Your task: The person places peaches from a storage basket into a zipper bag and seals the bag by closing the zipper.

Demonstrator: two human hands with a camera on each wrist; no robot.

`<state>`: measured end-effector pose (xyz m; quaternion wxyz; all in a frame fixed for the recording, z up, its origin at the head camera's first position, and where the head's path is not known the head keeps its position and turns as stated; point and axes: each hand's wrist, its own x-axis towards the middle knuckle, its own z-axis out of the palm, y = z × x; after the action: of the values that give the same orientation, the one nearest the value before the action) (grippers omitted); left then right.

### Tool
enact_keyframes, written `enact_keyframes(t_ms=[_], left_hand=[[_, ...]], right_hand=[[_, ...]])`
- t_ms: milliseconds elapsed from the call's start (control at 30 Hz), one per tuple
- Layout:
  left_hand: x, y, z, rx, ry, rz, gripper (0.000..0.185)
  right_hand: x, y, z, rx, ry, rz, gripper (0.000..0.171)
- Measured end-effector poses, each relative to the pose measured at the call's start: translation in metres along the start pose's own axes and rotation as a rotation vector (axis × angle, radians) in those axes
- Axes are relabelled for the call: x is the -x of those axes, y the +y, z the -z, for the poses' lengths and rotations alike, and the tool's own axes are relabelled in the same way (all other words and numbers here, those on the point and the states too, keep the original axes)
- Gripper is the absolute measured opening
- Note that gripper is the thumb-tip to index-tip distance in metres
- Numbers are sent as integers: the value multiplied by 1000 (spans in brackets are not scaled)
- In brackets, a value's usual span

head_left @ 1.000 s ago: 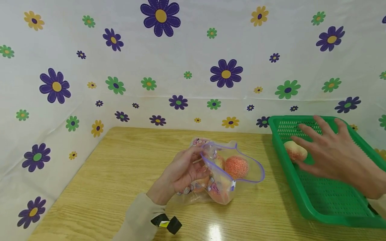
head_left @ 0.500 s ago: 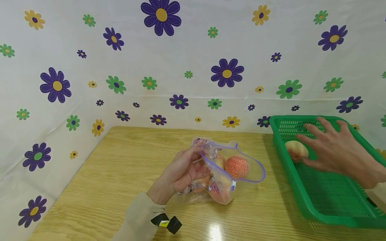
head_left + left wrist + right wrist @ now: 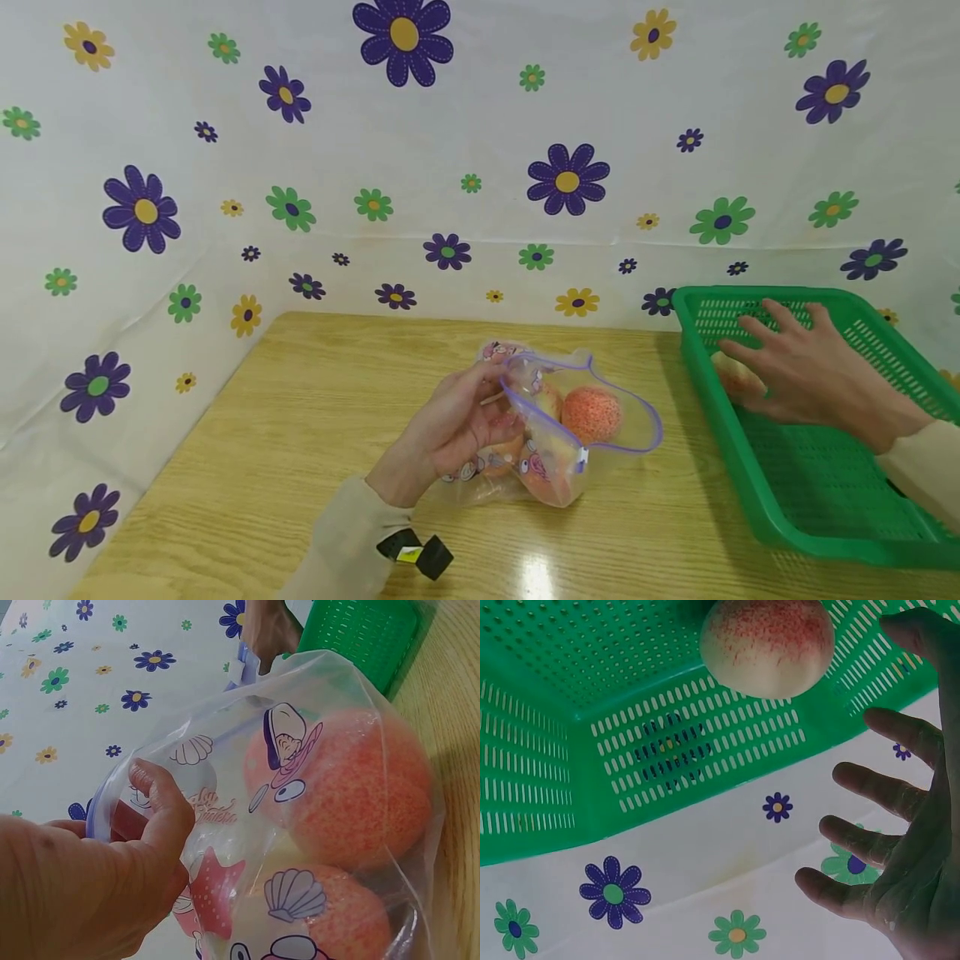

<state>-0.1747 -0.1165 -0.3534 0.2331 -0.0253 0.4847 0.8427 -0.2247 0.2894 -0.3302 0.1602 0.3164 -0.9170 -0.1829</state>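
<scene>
Peach [image 3: 733,377] in green basket [image 3: 825,533] under spread right hand [image 3: 806,375]; left hand [image 3: 457,425] pinches fruit bag [image 3: 592,450]

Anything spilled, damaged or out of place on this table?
Nothing stands out. The left hand holds the zip bag open with the peaches inside; one peach lies in the green basket under the open right hand. Nothing looks spilled or torn.

I see a clear glossy plastic zip bag [image 3: 570,433] with printed cartoons, rough-textured orange fruit [image 3: 591,414] inside, a perforated green plastic basket [image 3: 825,492] holding a smooth matt peach [image 3: 767,645], and a shiny wood-grain tabletop [image 3: 300,433].
</scene>
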Motion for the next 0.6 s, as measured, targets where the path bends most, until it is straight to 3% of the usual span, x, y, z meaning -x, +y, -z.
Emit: enact_keyframes(t_ms=[600], left_hand=[[2,1,0,5,-2,-1,15]], right_hand=[[-10,1,-21,19,-23,23,45]])
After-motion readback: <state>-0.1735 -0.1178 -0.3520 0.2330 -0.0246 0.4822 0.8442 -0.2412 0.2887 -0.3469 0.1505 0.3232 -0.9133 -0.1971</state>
